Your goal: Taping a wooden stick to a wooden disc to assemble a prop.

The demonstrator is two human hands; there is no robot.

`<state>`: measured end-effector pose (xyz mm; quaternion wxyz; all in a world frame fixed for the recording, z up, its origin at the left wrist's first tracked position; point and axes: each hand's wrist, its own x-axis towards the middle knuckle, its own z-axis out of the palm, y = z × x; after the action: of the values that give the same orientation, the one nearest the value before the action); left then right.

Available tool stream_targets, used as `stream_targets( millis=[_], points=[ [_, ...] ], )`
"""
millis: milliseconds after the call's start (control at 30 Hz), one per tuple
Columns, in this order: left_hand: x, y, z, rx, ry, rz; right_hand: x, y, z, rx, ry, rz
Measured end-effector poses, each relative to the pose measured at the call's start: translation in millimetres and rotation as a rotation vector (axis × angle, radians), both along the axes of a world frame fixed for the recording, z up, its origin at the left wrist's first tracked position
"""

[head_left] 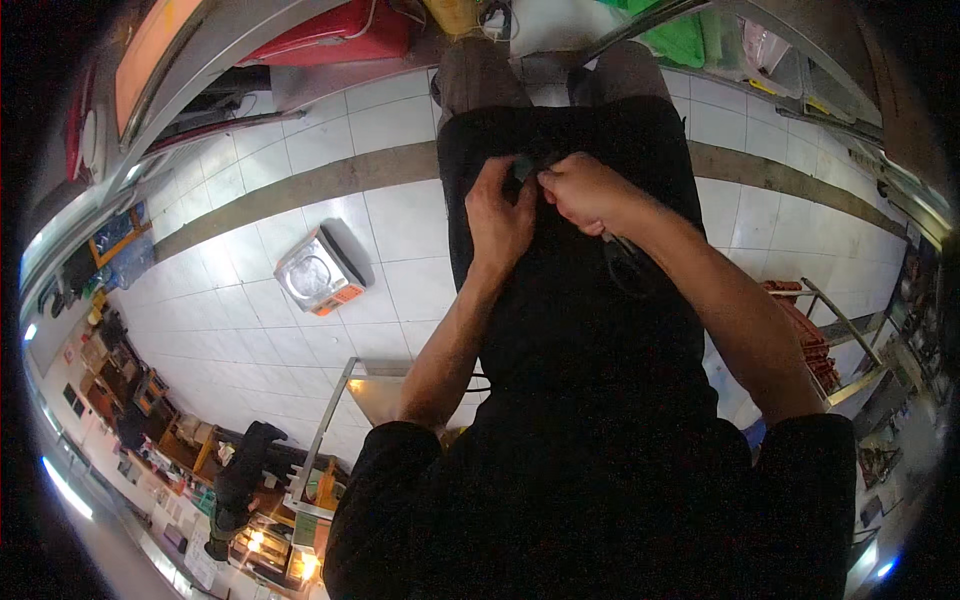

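Both my hands meet over my lap, in front of the black apron (590,330). My left hand (498,220) is closed, thumb and fingers pinching a small dark greenish piece (522,168) whose kind I cannot make out. Right beside it, my right hand (590,192) is curled into a grip, its fingertips close to that piece. A dark loop (630,268), perhaps a cord or a handle, shows below the right hand against the black cloth. What lies inside the right fist is hidden.
An orange and white box (320,275) sits on the white tiled floor at left. A red container (335,32) and a green bag (680,40) are at the far edge. Metal frames stand on both sides (845,320). A person in dark clothes (238,480) is at lower left.
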<state>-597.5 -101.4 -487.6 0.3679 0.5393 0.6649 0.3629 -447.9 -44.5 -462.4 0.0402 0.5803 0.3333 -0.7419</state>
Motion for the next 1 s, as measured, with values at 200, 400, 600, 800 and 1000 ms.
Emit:
stream_targets(
  millis=[200, 400, 600, 800, 1000],
  points=[
    [-2, -2, -1, -0.084, -0.026, -0.046, -10, -13, 3, 0.749, -0.308, 0.463],
    [-1, 0, -2, 0.08, 0.023, -0.061, -7, -8, 5, 0.399, -0.237, 0.33],
    [1, 3, 1, -0.046, -0.011, 0.02, -16, -13, 11, 1.189, -0.467, 0.513],
    [-1, 4, 4, 0.005, 0.002, -0.032, -9, 16, 9, 0.151, -0.117, 0.234],
    [0, 3, 2, -0.087, -0.053, 0.006, -14, -8, 6, 0.759, -0.385, 0.696]
  ],
)
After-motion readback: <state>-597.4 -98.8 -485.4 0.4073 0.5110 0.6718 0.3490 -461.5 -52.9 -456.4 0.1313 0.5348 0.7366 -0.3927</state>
